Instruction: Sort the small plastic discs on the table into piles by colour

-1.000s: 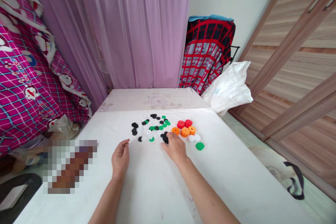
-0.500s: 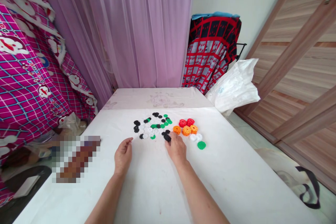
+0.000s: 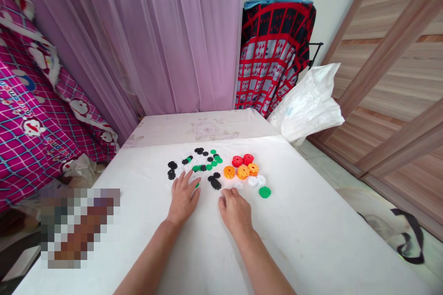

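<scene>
A scatter of small notched plastic discs lies on the white table (image 3: 304, 239): black ones (image 3: 171, 166), white ones, green ones (image 3: 214, 161), an orange cluster (image 3: 242, 172), two red discs (image 3: 242, 160) and a lone green disc (image 3: 265, 191). My left hand (image 3: 182, 196) lies flat with fingers spread over the near edge of the white and green discs. My right hand (image 3: 235, 209) rests on the table just below a black disc (image 3: 216, 184), fingers curled under; nothing shows in it.
Purple curtain (image 3: 166, 37) hangs behind the table. A pink patterned blanket (image 3: 31, 120) is at the left, a red-and-black checked cloth (image 3: 273, 55) and a white plastic bag (image 3: 308, 106) at the back right. Wooden panels (image 3: 391, 78) line the right side. A blurred patch covers the lower left.
My left hand moved forward and right onto the discs and flattened out. My right hand drew back toward me, leaving the black disc on the table.
</scene>
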A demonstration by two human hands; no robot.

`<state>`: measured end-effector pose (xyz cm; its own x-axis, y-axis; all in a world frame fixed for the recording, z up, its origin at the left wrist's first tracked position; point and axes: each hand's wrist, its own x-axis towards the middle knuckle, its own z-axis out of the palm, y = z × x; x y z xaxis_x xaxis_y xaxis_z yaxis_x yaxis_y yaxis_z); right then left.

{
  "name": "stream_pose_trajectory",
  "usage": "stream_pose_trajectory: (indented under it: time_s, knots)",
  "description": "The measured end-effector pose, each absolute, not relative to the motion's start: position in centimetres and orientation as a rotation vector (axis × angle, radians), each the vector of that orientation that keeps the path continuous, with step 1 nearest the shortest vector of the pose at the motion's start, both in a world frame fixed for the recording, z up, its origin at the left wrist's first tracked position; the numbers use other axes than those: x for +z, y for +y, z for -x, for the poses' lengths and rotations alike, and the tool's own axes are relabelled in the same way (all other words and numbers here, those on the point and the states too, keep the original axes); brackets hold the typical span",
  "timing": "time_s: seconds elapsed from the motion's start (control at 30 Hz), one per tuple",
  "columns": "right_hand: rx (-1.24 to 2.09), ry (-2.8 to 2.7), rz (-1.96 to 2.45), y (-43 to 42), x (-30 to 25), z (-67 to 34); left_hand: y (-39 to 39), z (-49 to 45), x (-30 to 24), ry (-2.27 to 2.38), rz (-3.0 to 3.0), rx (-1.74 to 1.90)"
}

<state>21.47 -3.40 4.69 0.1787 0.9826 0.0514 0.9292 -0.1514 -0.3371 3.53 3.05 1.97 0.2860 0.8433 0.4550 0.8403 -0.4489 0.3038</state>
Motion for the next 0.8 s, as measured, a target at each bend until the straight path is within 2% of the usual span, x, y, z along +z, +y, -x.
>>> stream_pose_trajectory:
  time_s: [0.23, 0.8]
  knots:
    - [0.236, -1.819, 2.104, -2.7, 3.9, -21.4, 4.4, -5.7, 2.4, 1.614, -2.592, 0.604]
    - [0.268, -1.788, 2.077, -1.5, 3.9, -20.9, 4.8, -6.4, 2.5, 1.556, -2.536, 0.653]
